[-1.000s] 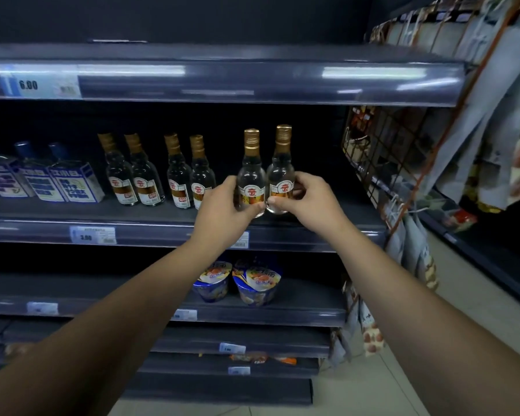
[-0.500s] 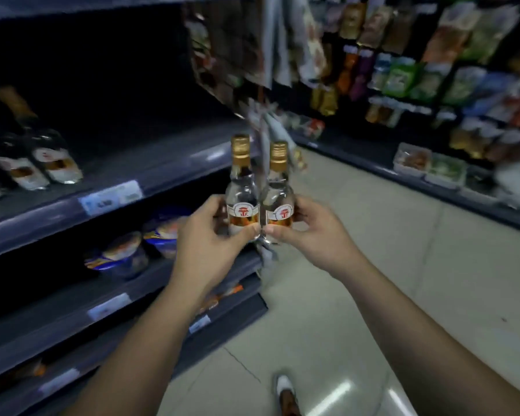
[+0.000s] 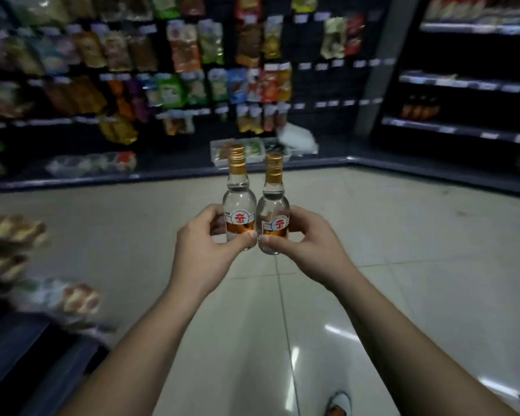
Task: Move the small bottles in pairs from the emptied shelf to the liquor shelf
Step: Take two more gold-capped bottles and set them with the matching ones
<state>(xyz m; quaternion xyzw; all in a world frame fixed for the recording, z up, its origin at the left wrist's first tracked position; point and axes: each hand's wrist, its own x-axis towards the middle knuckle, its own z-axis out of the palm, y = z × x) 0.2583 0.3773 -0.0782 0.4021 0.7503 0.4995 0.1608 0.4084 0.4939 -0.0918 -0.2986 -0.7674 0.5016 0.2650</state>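
Already off the shelf: one pair of small bottles carried across the aisle

Firmly, the left hand (image 3: 206,244) gripped the left bottle (image 3: 239,205) around its label, thumb in front and fingers curled behind. The right hand (image 3: 309,244) gripped the right bottle (image 3: 273,211) in the same way. Both bottles stood upright, side by side and touching, with their gold caps above the hands and the two thumbs almost meeting under the labels.

One second before, this same pair was at the front of the half-emptied shelf with the hands around it. Half a second before, it was already lifted and the shelf was sliding away to the left. Now that shelf was out of view. Below the hands were the pale tiled floor (image 3: 373,235) and one shoe (image 3: 338,403). Beyond the hands hung a wall of snack packets (image 3: 192,70). Far to the right of the hands were dark shelves (image 3: 463,85) with a few brownish bottles, too blurred to name.

I judge that the pick-up was finished and the carrying was in progress, because the person had turned away from the source shelf. I cannot tell which shelf is the liquor shelf. The placing was not yet done, and the other bottles seen on the shelf earlier waited for later trips.
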